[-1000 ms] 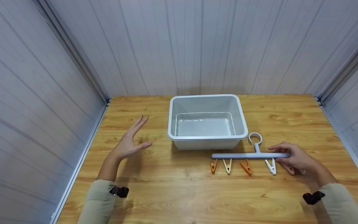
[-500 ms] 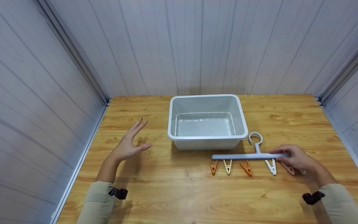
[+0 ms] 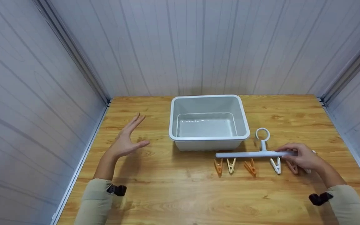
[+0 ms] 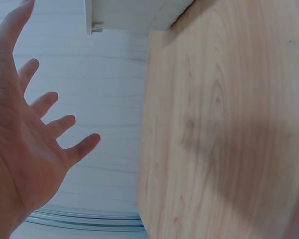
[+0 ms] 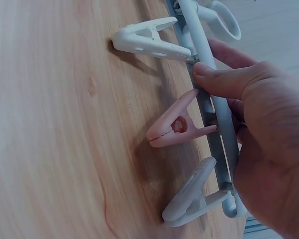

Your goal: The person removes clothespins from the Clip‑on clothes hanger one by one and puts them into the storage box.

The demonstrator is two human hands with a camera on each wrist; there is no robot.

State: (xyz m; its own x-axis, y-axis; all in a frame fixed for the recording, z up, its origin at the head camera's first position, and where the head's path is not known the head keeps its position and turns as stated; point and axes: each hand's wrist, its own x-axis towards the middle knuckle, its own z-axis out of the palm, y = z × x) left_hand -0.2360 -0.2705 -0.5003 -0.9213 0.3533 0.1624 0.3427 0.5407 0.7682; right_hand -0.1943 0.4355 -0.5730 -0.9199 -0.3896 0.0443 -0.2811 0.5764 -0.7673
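In the head view my right hand (image 3: 306, 157) pinches the right part of a pale blue-grey clip hanger (image 3: 244, 154). Its ring hook (image 3: 262, 128) points toward the back wall. Along the bar's near side hang several clips: an orange clip (image 3: 218, 167), a cream clip (image 3: 231, 168), a second orange clip (image 3: 250, 169) and a white clip (image 3: 276, 168). Seen from the right wrist, the thumb lies on the bar above a pink clip (image 5: 164, 128), with a whitish clip (image 5: 187, 201) at the end. My left hand (image 3: 124, 144) hovers over the table, fingers spread, holding nothing.
A light grey plastic basin (image 3: 209, 138) stands at the back centre of the wood-patterned table (image 3: 183, 193), behind and left of the hanger. Pale panel walls (image 3: 205, 47) enclose the table at the back and both sides.
The hanger has shifted a little to the right with my right hand, and its hook has swung up and right in view. My left hand has drifted slightly left.
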